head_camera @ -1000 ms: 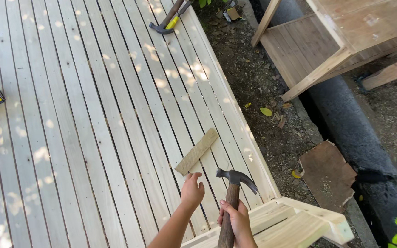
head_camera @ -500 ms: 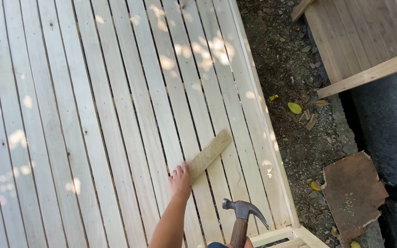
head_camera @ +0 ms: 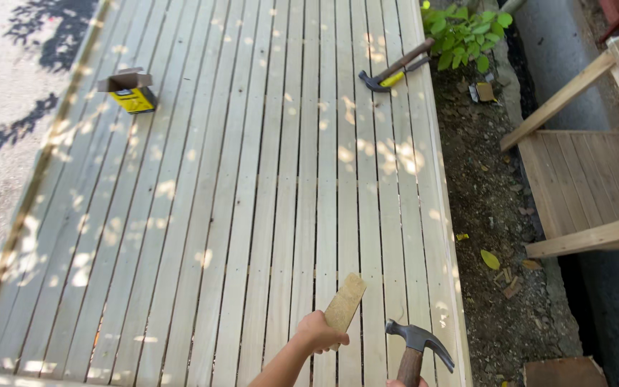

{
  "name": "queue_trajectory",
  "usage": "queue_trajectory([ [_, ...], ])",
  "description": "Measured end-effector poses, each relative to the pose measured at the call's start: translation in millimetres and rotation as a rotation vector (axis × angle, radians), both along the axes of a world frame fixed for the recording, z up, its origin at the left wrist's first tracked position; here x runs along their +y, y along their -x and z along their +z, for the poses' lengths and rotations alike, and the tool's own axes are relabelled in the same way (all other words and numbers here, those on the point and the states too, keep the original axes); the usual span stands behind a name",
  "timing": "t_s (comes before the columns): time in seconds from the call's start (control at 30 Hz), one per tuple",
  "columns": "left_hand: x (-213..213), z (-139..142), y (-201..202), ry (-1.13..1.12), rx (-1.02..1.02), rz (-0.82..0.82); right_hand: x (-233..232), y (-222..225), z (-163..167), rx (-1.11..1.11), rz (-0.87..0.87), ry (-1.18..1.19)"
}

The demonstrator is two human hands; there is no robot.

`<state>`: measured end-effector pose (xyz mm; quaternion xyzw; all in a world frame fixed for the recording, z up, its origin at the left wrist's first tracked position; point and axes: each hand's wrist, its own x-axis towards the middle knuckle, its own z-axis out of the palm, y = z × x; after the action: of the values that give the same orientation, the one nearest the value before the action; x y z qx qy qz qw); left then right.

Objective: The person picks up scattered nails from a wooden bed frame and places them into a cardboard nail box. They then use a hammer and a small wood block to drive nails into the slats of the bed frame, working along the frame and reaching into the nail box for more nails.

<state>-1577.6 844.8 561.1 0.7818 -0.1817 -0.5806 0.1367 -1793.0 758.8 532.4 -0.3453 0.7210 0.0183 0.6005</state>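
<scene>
the wood block is low on the slatted deck, near its right edge, tilted up and clamped at its lower end in the left hand. just right of it a claw hammer stands head up; the right hand barely shows at the bottom edge, wrapped on the handle. a second hammer lies far up by the green plant. a yellow box sits open at upper left.
</scene>
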Motion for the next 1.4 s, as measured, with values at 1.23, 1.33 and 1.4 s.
queue_trajectory([
  [1.23, 819.5, 166.9, -327.7, 0.355, -0.508, 1.046, 708.4, -496.3, 148.3, -0.729, 0.192, -0.074],
  [1.33, 888.5, 184.8, -385.7, 0.467, -0.420, 1.012, 764.1, -554.1, 167.3, -0.706, 0.125, -0.052],
  [1.4, 930.6, 187.9, -426.9, 0.479, -0.410, 0.948, 798.7, -592.0, 177.6, -0.681, 0.055, -0.004],
])
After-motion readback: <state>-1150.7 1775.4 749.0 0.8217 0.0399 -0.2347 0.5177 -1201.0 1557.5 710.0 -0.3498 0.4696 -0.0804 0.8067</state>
